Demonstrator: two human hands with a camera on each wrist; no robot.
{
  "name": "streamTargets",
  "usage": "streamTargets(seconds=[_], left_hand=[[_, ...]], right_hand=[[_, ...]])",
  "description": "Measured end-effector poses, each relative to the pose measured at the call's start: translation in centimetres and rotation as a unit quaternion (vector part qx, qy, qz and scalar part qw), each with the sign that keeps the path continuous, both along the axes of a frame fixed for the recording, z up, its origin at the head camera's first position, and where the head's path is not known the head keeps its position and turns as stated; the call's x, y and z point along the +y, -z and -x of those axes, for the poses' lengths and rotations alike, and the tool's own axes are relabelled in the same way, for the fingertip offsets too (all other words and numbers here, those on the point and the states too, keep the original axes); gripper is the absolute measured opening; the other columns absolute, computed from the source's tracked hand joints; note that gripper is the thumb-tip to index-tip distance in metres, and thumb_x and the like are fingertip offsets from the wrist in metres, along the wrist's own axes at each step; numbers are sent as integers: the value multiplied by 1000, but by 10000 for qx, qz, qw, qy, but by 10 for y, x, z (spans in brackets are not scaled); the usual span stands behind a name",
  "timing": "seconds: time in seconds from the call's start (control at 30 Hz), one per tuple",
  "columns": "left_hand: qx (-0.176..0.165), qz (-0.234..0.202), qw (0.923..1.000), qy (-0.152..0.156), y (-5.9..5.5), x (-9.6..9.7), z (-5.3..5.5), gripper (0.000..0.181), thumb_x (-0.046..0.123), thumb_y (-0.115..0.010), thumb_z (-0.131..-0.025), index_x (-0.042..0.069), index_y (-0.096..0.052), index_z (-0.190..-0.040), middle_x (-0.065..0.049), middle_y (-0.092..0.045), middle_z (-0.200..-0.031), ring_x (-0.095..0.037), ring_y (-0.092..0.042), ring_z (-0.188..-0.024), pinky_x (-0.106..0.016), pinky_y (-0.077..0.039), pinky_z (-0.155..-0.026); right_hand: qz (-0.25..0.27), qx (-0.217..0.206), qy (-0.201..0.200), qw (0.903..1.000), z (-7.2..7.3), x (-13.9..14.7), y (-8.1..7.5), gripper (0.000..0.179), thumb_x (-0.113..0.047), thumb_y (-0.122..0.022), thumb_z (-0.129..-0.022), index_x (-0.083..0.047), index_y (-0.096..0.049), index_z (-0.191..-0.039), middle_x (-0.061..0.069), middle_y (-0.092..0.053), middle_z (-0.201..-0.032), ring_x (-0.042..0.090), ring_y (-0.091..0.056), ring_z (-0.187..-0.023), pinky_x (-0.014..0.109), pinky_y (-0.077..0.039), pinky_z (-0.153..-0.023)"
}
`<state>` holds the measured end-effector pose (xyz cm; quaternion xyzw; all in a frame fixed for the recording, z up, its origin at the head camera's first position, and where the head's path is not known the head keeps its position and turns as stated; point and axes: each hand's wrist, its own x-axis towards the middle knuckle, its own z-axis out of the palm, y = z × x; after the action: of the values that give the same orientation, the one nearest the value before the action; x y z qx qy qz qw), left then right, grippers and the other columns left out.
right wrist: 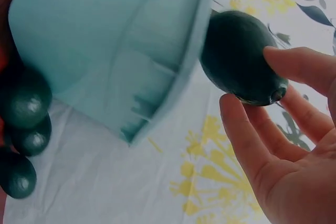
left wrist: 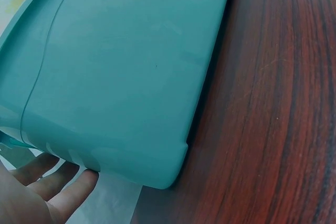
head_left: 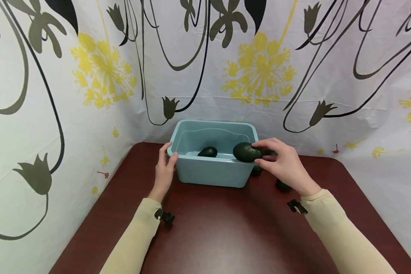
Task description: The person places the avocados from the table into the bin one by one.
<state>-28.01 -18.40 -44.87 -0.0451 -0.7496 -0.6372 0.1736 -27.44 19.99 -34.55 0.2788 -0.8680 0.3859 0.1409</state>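
A light blue plastic bin (head_left: 210, 171) stands at the back of the table. My left hand (head_left: 163, 173) grips its left rim near the front corner, and in the left wrist view the fingers (left wrist: 73, 192) lie against the bin's side. Above the bin's front right rim, my right hand (head_left: 284, 161) holds a dark green avocado (head_left: 246, 152). The right wrist view shows this avocado (right wrist: 239, 56) between thumb and fingers. Inside the bin lies another avocado (head_left: 208, 152), its lower part hidden by the front wall.
To the right of the bin, several more avocados (right wrist: 26, 98) lie on the dark red-brown table (head_left: 222, 228); the bin and my right hand partly cover them in the head view. A white patterned cloth (head_left: 198, 87) hangs behind and beside the table.
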Motion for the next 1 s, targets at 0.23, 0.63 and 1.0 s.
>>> streamTargets(seconds=[0.23,0.63,1.0], left_hand=[[-9,30,10000,42,-1,2,1,54,42,-55,-103,31,-37,-153,-16,-44,-151,-27,-52,-123,-58,-49,-92],[88,18,9999,78,-5,1,2,53,38,-55,-104,30,-36,-153,-15,-40,-153,-31,-50,-126,-63,-46,-95],[17,12,10000,43,-1,-2,1,53,43,-55,-103,32,-37,-152,-14,-42,-153,-30,-50,-125,-62,-47,-95]], right_hand=[[-152,-165,-45,9997,6,-7,5,47,-18,-81,-88,-31,-64,-130,-10,-60,-124,16,-60,-110,37,-57,-84],[-317,-176,77,9993,7,0,4,48,-21,-80,-88,-36,-63,-130,-12,-58,-126,16,-61,-112,31,-57,-81],[-467,-119,275,9985,9,11,4,48,-28,-80,-89,-36,-61,-132,-15,-57,-124,7,-58,-113,31,-55,-85]])
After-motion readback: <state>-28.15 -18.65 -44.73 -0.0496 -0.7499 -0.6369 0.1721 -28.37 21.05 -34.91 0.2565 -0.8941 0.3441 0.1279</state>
